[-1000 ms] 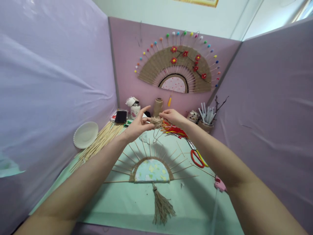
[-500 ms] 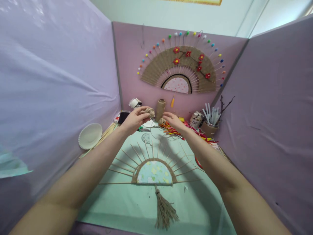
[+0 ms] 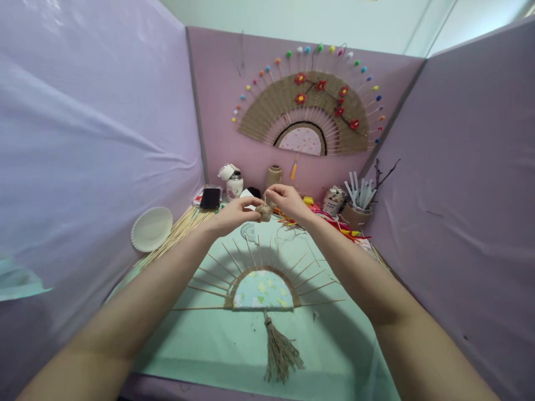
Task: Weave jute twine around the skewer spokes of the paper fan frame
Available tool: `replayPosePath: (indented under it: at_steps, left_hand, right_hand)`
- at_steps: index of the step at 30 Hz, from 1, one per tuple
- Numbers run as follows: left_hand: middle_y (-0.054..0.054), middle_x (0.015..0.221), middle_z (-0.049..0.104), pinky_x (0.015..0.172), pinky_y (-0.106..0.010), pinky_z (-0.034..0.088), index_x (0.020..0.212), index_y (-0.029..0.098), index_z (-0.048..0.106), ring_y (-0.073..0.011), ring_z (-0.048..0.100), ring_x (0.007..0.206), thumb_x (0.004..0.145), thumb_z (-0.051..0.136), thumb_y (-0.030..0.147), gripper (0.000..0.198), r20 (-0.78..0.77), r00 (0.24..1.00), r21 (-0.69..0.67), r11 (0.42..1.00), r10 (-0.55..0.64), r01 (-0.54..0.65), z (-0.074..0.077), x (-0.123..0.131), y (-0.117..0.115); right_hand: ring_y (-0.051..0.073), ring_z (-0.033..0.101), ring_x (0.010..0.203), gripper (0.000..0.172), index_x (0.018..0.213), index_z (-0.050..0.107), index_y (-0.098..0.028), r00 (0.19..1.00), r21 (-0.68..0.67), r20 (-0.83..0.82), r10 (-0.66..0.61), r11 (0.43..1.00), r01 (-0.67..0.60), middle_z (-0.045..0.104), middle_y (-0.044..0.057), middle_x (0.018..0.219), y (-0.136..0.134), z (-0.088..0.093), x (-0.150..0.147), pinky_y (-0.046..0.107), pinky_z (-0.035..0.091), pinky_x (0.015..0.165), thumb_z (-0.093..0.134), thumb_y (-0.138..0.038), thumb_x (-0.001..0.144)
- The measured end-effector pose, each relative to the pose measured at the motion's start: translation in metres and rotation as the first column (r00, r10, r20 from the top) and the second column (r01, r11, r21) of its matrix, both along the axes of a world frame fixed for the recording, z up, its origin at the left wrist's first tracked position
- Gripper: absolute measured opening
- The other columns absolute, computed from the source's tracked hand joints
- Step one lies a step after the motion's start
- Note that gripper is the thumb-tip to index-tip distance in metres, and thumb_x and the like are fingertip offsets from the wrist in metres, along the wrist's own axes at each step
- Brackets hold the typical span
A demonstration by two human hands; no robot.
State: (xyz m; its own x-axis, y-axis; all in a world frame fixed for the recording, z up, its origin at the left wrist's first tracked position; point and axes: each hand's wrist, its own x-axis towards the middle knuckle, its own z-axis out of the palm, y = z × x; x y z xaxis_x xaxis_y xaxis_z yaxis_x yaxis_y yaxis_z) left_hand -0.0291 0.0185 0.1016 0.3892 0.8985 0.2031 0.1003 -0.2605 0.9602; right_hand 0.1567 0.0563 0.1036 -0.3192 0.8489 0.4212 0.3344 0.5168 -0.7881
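Observation:
Over the back of the table, my left hand (image 3: 237,215) is closed on a small ball of beige twine (image 3: 264,212). Just above the ball, my right hand (image 3: 289,201) pinches a short strand of the twine, the fingers of both hands nearly meeting. Below them lies a half-round fan base (image 3: 263,289) with blue-green flowered cloth, a brown rim and thin sticks radiating outward. A twine tassel (image 3: 281,351) hangs from its straight edge and rests on the pale green table cover (image 3: 200,340).
A finished fan (image 3: 267,106) with red flowers is fixed to the pink back panel. Along the back stand a twine spool (image 3: 273,175), a white jar (image 3: 234,185) and a pot of glue sticks (image 3: 357,213). A white plate (image 3: 151,229) leans at left beside bamboo sticks (image 3: 178,234).
My left hand has brought the twine ball slightly down and right. My right hand has moved left to it and now pinches a strand.

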Motion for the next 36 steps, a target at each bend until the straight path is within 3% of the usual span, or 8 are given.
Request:
replayPosePath:
  at_steps: [4, 8, 13, 19, 22, 25, 31, 36]
  left_hand:
    - [-0.001, 0.096, 0.065, 0.081, -0.033, 0.051, 0.102, 0.022, 0.058, -0.0144, 0.065, 0.085, 0.067, 0.068, 0.017, 0.036, 0.344, 0.938, 0.049, 0.997, 0.035, -0.055, 0.007, 0.009, 0.007]
    - [0.001, 0.086, 0.062, 0.070, -0.029, 0.047, 0.085, 0.019, 0.059, -0.0117, 0.058, 0.068, 0.061, 0.069, 0.011, 0.028, 0.057, 0.967, 0.238, 0.937, 0.248, -0.255, 0.006, 0.002, 0.020]
    - [0.000, 0.087, 0.064, 0.072, -0.030, 0.049, 0.088, 0.020, 0.061, -0.0140, 0.061, 0.074, 0.063, 0.069, 0.012, 0.027, 0.007, 0.994, 0.111, 0.988, -0.105, 0.104, 0.016, 0.004, 0.015]
    - [-0.002, 0.087, 0.063, 0.078, -0.032, 0.049, 0.087, 0.019, 0.057, -0.0169, 0.062, 0.083, 0.062, 0.067, 0.008, 0.029, 0.248, 0.929, 0.123, 0.943, 0.273, -0.310, 0.029, 0.013, 0.034]
    - [-0.002, 0.075, 0.061, 0.071, -0.031, 0.047, 0.076, 0.015, 0.062, -0.0181, 0.061, 0.074, 0.053, 0.070, 0.001, 0.029, -0.174, 0.982, 0.125, 0.991, 0.071, -0.049, 0.025, 0.013, 0.026]
    - [-0.003, 0.084, 0.064, 0.072, -0.032, 0.048, 0.089, 0.017, 0.062, -0.0174, 0.063, 0.077, 0.061, 0.069, 0.008, 0.030, 0.046, 0.985, 0.038, 0.986, -0.164, 0.163, 0.031, 0.019, 0.017]
    - [-0.001, 0.085, 0.062, 0.080, -0.032, 0.048, 0.085, 0.018, 0.059, -0.0170, 0.060, 0.086, 0.060, 0.065, 0.006, 0.029, 0.183, 0.955, 0.278, 0.920, 0.232, -0.277, 0.033, 0.025, 0.040]
    - [0.001, 0.072, 0.065, 0.060, -0.025, 0.046, 0.074, 0.022, 0.067, -0.0141, 0.059, 0.064, 0.053, 0.072, 0.009, 0.026, -0.241, 0.955, 0.109, 0.973, -0.173, 0.204, 0.013, 0.010, 0.030]
  right_hand:
    - [0.010, 0.034, 0.047, 0.029, 0.076, 0.060, -0.018, 0.995, -0.115, 0.084, 0.059, 0.992, -0.049, 0.041, -0.006, 0.053, -0.008, -0.016, -0.001, 0.023, 0.027, 0.048, 0.045, -0.040, 0.088]
    - [0.010, 0.040, 0.055, 0.024, 0.071, 0.064, -0.017, 0.967, -0.100, 0.197, 0.159, 0.985, -0.142, 0.047, -0.005, 0.056, -0.025, -0.008, 0.001, 0.022, 0.029, 0.053, 0.057, -0.036, 0.083]
    - [0.009, 0.032, 0.052, 0.028, 0.072, 0.058, -0.018, 0.998, -0.057, 0.045, 0.047, 0.997, -0.044, 0.038, -0.007, 0.055, -0.013, 0.010, 0.016, 0.022, 0.024, 0.051, 0.053, -0.043, 0.085]
    - [0.008, 0.031, 0.048, 0.029, 0.078, 0.062, -0.018, 0.965, -0.222, 0.138, 0.224, 0.956, -0.191, 0.039, -0.007, 0.055, -0.015, 0.007, 0.027, 0.022, 0.021, 0.047, 0.055, -0.045, 0.085]
    - [0.008, 0.031, 0.050, 0.029, 0.075, 0.061, -0.017, 0.980, -0.136, 0.088, 0.176, 0.977, -0.163, 0.041, -0.006, 0.057, -0.015, 0.016, 0.033, 0.022, 0.022, 0.049, 0.060, -0.045, 0.083]
    - [0.008, 0.026, 0.048, 0.032, 0.072, 0.056, -0.019, 0.993, -0.141, -0.069, 0.094, 0.985, -0.103, 0.034, -0.008, 0.053, -0.009, 0.018, 0.038, 0.022, 0.021, 0.048, 0.057, -0.049, 0.084]
    - [0.009, 0.035, 0.052, 0.030, 0.080, 0.062, -0.018, 0.946, -0.201, 0.214, 0.243, 0.959, -0.201, 0.042, -0.006, 0.058, -0.019, 0.011, 0.031, 0.023, 0.025, 0.049, 0.053, -0.045, 0.088]
    - [0.008, 0.034, 0.054, 0.028, 0.069, 0.058, -0.017, 0.966, -0.172, 0.196, 0.168, 0.976, -0.135, 0.042, -0.006, 0.057, -0.018, 0.017, 0.034, 0.023, 0.024, 0.051, 0.065, -0.042, 0.080]
